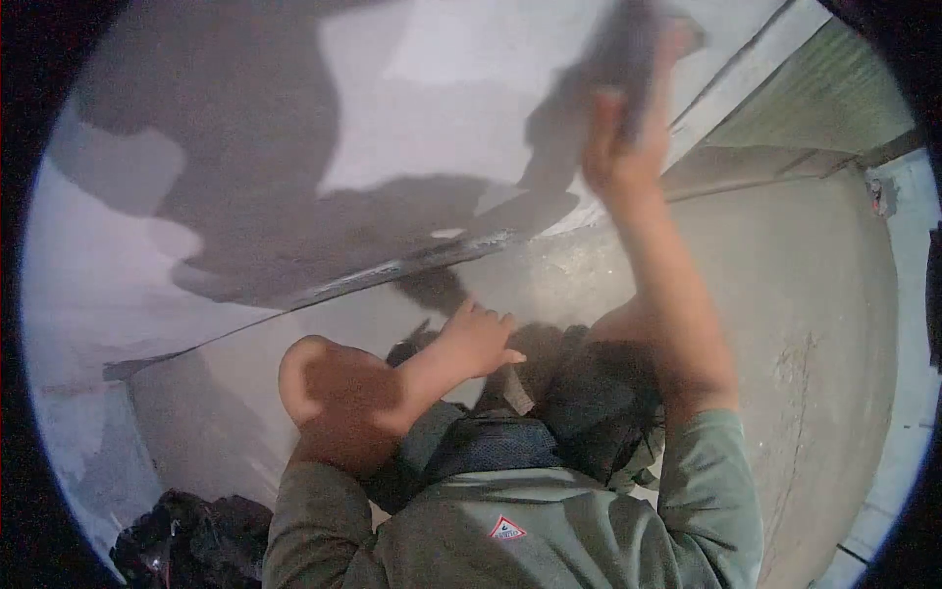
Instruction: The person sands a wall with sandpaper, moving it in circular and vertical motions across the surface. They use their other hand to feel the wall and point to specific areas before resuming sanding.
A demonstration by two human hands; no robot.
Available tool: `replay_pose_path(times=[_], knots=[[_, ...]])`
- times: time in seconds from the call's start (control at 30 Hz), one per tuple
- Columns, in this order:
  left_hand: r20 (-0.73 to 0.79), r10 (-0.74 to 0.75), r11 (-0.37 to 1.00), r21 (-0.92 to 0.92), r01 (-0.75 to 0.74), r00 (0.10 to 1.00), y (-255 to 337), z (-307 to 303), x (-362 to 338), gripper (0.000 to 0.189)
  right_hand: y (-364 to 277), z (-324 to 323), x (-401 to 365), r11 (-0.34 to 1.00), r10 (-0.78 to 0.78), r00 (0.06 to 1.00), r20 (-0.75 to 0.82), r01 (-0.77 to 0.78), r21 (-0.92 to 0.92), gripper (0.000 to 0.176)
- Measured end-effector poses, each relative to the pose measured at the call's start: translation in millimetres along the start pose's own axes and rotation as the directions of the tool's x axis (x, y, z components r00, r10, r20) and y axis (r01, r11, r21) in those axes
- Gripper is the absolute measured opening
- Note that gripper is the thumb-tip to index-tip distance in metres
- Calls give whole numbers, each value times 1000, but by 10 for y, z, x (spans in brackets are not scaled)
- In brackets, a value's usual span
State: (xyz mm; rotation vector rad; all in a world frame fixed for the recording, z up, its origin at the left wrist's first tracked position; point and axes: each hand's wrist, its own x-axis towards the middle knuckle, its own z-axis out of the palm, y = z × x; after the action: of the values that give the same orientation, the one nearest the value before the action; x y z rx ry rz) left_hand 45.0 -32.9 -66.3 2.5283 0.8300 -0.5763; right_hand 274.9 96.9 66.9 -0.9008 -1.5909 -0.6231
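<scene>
My right hand [633, 137] is raised at the upper right, its fingers wrapped round a dark, long flat tool [638, 74] blurred by motion. The tool lies against or close to the pale wall [422, 59]. Low in the middle, my left hand [481, 339] hangs over my lap near the foot of the wall, fingers loosely spread, with nothing visible in it. Just below it a small tan strip [517, 391] shows between my legs; what it belongs to is unclear.
A black crumpled bag [191, 540] lies at the lower left. The smooth grey floor [785, 324] meets the wall along a rough, dark edge. At the upper right is a greenish panel [805, 98] beside a pale ledge. Large shadows fall on the wall.
</scene>
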Motion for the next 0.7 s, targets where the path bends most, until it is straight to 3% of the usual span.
replay_pose_path(times=[0.03,0.07,0.13,0.2,0.23,0.27,0.37,0.47,0.53,0.6,0.67,0.7], knots=[[17,-5,1000,-19,6,1000,-10,14,-14,71,-200,-48,16,996,-21,985,172,37,-87,53],[35,-9,999,-36,11,999,-29,28,-7,72,-282,-38,-47,1000,3,950,313,-8,16,53],[29,-10,1000,-3,10,1000,-48,39,16,72,4,30,-47,986,-149,963,223,161,-38,53],[14,-24,1000,14,24,1000,-57,39,13,72,-68,-139,189,995,-13,996,89,22,-97,53],[-7,-11,1000,-5,11,1000,-48,17,-4,71,36,-141,104,995,95,995,41,-95,-11,65],[-28,5,1000,-23,-6,1000,-49,13,-17,70,31,-112,44,974,215,976,43,-218,68,61],[-24,9,1000,7,-9,1000,-46,56,-21,69,-63,6,-136,1000,-3,997,72,3,0,63],[30,-12,1000,1,12,999,-43,36,-6,70,-156,-9,-105,998,-55,975,216,47,41,65],[28,0,1000,-12,0,1000,-15,-48,3,70,55,-38,14,997,-61,996,61,59,41,60],[28,4,1000,-29,-3,1000,-4,-57,-41,70,74,-76,49,999,-19,1000,13,18,47,57],[-56,46,999,-7,-46,997,-21,-14,-65,71,5,-105,-12,973,207,975,79,-213,86,57],[-54,52,999,-1,-52,997,-30,-4,-64,71,-49,-61,-55,990,119,990,69,-124,64,56]])
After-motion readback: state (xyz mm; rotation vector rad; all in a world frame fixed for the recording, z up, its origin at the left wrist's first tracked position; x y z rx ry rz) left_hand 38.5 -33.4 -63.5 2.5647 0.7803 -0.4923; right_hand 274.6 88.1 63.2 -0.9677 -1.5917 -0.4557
